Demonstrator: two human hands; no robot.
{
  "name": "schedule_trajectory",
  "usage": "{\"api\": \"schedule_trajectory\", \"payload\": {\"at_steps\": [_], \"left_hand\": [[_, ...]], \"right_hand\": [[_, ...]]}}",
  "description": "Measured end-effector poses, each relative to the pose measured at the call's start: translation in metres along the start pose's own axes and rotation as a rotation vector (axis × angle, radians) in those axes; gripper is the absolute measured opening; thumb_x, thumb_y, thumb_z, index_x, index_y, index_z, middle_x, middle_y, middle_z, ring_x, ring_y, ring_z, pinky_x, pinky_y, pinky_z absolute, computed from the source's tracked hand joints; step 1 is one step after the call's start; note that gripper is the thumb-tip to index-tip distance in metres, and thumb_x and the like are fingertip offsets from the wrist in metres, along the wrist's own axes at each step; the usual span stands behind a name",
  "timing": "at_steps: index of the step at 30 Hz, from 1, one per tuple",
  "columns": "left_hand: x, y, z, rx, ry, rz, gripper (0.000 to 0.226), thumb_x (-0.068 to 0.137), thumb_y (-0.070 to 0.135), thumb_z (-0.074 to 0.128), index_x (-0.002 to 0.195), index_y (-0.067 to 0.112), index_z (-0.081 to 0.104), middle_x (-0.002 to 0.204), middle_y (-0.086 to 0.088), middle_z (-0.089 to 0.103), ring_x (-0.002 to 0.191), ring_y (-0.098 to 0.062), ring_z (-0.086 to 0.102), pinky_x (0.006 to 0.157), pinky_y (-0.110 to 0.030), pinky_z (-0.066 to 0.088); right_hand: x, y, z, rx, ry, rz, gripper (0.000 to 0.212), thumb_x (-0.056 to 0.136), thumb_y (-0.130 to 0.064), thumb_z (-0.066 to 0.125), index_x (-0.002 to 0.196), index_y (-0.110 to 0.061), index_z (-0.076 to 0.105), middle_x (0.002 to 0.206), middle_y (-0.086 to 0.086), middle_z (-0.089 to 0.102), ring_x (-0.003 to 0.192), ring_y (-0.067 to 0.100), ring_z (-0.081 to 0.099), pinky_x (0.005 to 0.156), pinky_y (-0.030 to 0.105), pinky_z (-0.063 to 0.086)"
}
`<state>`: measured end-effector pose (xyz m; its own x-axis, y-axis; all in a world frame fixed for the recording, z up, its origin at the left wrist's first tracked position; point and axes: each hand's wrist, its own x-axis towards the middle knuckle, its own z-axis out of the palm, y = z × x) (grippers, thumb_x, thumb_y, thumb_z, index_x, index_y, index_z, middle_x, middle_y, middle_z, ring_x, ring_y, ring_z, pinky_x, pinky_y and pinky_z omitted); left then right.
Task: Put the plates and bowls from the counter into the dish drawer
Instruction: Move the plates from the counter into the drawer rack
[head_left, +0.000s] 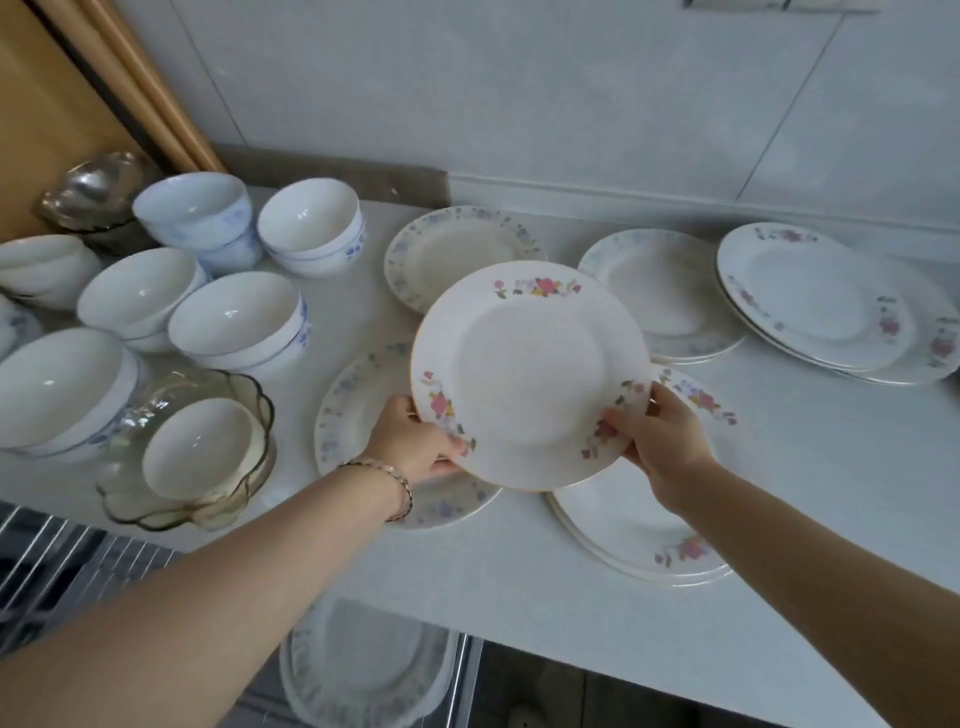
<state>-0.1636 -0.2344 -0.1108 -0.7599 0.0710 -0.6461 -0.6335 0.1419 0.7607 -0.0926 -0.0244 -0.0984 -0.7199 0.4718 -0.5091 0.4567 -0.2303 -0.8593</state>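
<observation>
A white plate with pink flowers (527, 371) hangs tilted above the counter, held by both hands. My left hand (410, 441) grips its lower left rim and my right hand (657, 434) grips its lower right rim. Under it lie a blue-flowered plate (343, 415) and a small stack of pink-flowered plates (634, 535). More plates lie behind: a blue-rimmed plate (452, 249), a pale stack (670, 291) and a pink-flowered stack (810, 296). White bowls (234, 322) crowd the counter's left side. Below the counter edge the dish drawer (67, 566) stands open, with plates (363, 660) in it.
An amber glass bowl (249, 405) with a white bowl inside stands near the counter's front edge. A metal bowl (93, 187) sits at the back left by a wooden panel. Tiled wall (571, 104) runs behind. Bare counter (831, 467) shows at the right.
</observation>
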Motion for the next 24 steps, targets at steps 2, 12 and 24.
{"api": "schedule_trajectory", "payload": {"at_steps": [2, 12, 24], "left_hand": [[-0.032, -0.015, -0.025, 0.039, -0.017, -0.008, 0.058, 0.066, -0.019, 0.069, 0.117, -0.001, 0.049, 0.114, -0.016, 0.063, 0.1, -0.031, 0.065, 0.059, -0.032, 0.061], [-0.166, -0.116, -0.185, 0.164, -0.086, -0.109, 0.037, 0.068, -0.02, 0.067, 0.096, 0.001, 0.057, 0.097, -0.012, 0.068, 0.086, -0.022, 0.067, 0.053, -0.022, 0.059], [-0.145, -0.223, -0.302, 0.304, -0.092, -0.43, 0.034, 0.071, -0.023, 0.061, 0.094, 0.0, 0.054, 0.113, -0.018, 0.061, 0.1, -0.033, 0.061, 0.072, -0.037, 0.055]], "right_hand": [[-0.033, 0.003, 0.003, -0.107, -0.028, -0.063, 0.03, 0.084, 0.002, 0.06, 0.109, -0.014, 0.055, 0.096, 0.008, 0.064, 0.09, 0.028, 0.063, 0.087, 0.045, 0.053], [-0.22, 0.096, 0.086, -0.355, -0.089, -0.062, 0.034, 0.084, -0.005, 0.064, 0.117, -0.008, 0.055, 0.106, 0.008, 0.066, 0.094, 0.024, 0.065, 0.082, 0.038, 0.056], [-0.285, 0.244, 0.177, -0.32, -0.001, 0.307, 0.02, 0.08, -0.001, 0.063, 0.076, -0.02, 0.057, 0.08, 0.006, 0.069, 0.083, 0.031, 0.068, 0.076, 0.044, 0.058]]}}
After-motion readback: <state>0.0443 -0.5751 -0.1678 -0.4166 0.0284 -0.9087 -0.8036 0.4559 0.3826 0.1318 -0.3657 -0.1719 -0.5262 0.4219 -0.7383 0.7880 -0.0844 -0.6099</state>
